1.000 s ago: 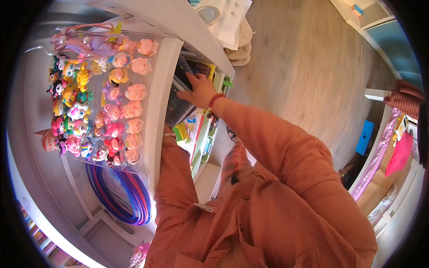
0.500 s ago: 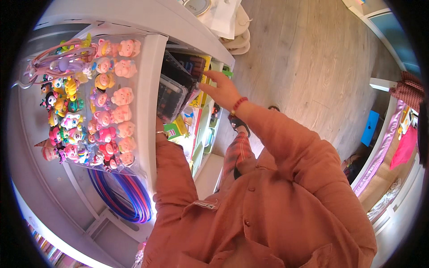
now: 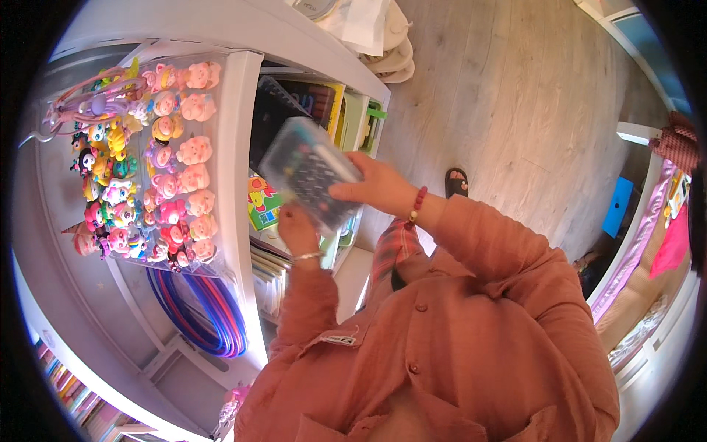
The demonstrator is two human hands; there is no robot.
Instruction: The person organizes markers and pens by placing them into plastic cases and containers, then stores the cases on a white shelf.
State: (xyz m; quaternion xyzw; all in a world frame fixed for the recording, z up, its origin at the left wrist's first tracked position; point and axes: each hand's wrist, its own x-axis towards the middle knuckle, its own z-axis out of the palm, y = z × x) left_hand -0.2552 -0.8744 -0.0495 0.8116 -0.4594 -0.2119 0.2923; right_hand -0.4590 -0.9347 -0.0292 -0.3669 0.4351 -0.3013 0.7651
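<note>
A rust-orange shirt sleeve (image 3: 508, 295) fills the near foreground, and from it both hands are raised toward a white shelf unit (image 3: 237, 147). A clear plastic box (image 3: 309, 173) with dark, multicoloured contents is held tilted in front of the shelf opening, just off the shelf's front edge. The right hand (image 3: 377, 188), with a red bead bracelet (image 3: 417, 205) at the wrist, is closed over the box's right edge, fingers curled around it and the thumb pressed on top. The left hand (image 3: 297, 225), with a thin silver bangle (image 3: 308, 255), is set under the box's lower end; its fingers are hidden behind the box, so their state cannot be told. Just behind the box, a green and yellow picture book (image 3: 261, 202) is seen lying flat on the shelf, with a stack of thin books (image 3: 269, 269) below it. On the side panel of the unit a clear bag of small pink and multicoloured toy figures (image 3: 158, 158) is hung; too many are packed in to be counted. Below it, one bundle of blue and pink hoops (image 3: 202, 320) is hung. Farther off, one sandal (image 3: 456, 180) is seen on the wood floor (image 3: 515, 88).
</note>
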